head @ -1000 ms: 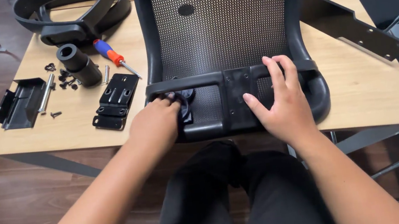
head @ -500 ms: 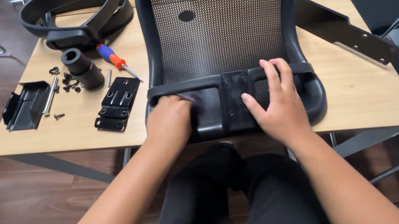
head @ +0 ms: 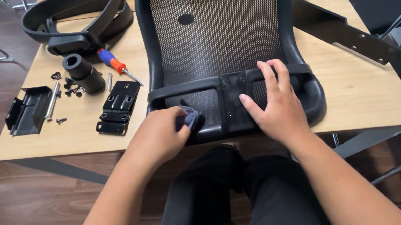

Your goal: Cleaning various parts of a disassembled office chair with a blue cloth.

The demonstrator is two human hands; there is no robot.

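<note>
A black mesh chair back [head: 217, 26] lies flat on the light wooden table [head: 359, 90], its lower frame toward me. My left hand [head: 159, 136] is closed around a small dark cloth [head: 190, 117] and presses it on the lower left part of the frame. My right hand [head: 272, 105] rests flat on the lower right part of the frame, fingers spread over the crossbar beside the centre mounting plate [head: 234, 97].
Left of the chair back lie a black bracket plate [head: 119, 107], a red and blue screwdriver [head: 116, 64], a black cylinder [head: 83, 72], several loose screws [head: 67, 83], a long bolt [head: 51, 99] and a black cover piece [head: 27, 110]. A curved black part [head: 77, 20] sits at the back left, a black metal bar [head: 343, 30] at the right.
My left hand has slid with the cloth from the upper left of the lower frame down toward its bottom edge. My right hand has stayed on the frame.
</note>
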